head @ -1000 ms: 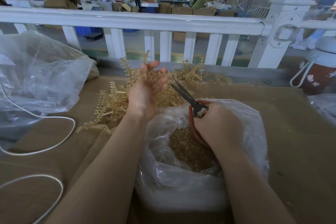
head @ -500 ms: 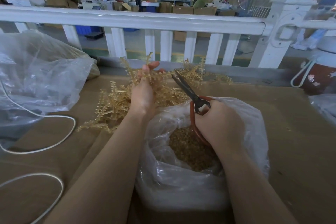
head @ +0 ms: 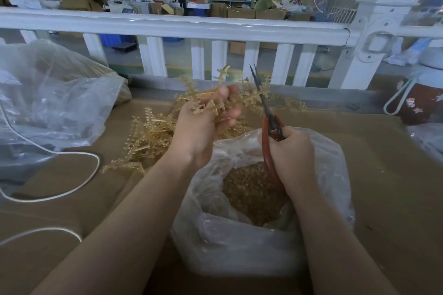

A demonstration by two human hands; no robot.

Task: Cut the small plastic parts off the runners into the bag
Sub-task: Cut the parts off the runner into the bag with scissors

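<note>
Above the open clear plastic bag (head: 239, 254) of cut amber parts (head: 251, 189), the left hand (head: 203, 124) is pinching a pale yellow plastic runner (head: 211, 100) studded with small parts, while the right hand (head: 290, 155) is wrapping closed around red-handled snips (head: 268, 124), blades seemingly slightly parted, pointing up. Cutting there risks parts dropping behind the bag, onto the heap of uncut runners (head: 146, 136). Left of the bag, a white cord (head: 79, 182) and a crumpled clear sack (head: 48, 105) are crowding the brown tabletop (head: 395, 187); a white railing (head: 191, 26) is closing off the far side.
</note>
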